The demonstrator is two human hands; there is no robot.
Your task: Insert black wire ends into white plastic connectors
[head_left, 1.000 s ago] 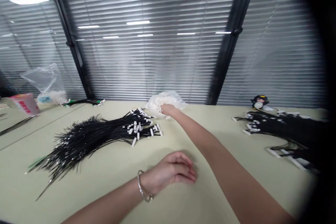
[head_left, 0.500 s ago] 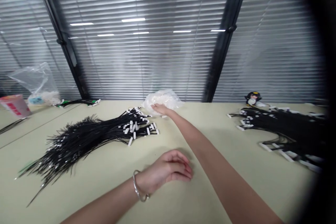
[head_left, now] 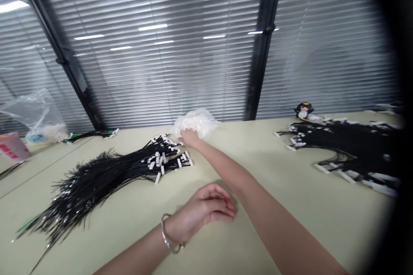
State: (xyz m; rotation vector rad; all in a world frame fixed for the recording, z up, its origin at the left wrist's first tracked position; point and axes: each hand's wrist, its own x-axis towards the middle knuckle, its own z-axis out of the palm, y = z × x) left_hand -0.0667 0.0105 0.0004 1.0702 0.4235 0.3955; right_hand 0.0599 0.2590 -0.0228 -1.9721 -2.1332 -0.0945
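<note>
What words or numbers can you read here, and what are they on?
None can be read for sure.
Pinkish tub: red marks, maybe writing, too blurred to read.
Clear bag at the right hand: no letters that I can make out.

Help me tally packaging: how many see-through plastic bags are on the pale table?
2. One whitish, translucent plastic bag is back-centre, at the bare right hand; one clear plastic bag is back-left, beside the pink-and-white tub. Others may be hidden.
</note>
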